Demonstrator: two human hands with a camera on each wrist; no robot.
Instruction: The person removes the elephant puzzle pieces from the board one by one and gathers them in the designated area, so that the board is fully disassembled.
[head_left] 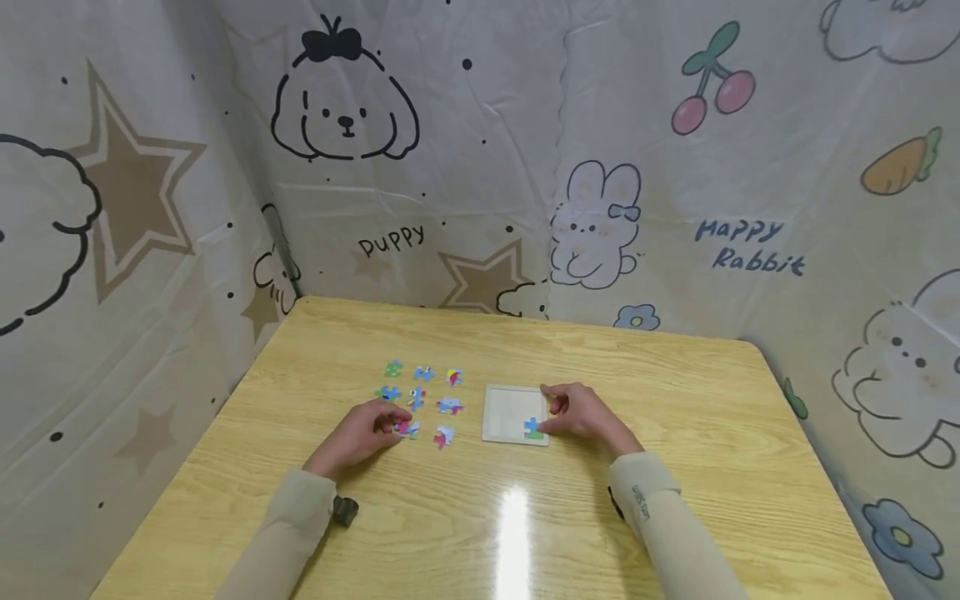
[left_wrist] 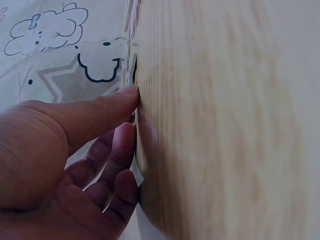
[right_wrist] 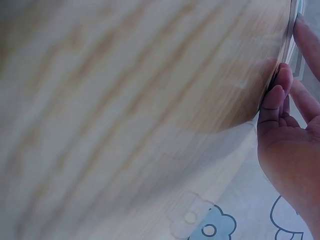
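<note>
My left hand is low over the table, thumb and index finger pinching a pink, blue and white puzzle piece. In the left wrist view its fingertips are right at the tabletop, and the piece is hidden there. A shallow square puzzle tray lies to the right. Along its right rim rest the spread index finger and thumb of my right hand. One blue and green puzzle piece sits in the tray's near right corner, beside the right thumb.
Several loose puzzle pieces lie in rough rows left of the tray, among them a green one, a red and yellow one and a pink and white one. The wooden table meets a printed cloth backdrop.
</note>
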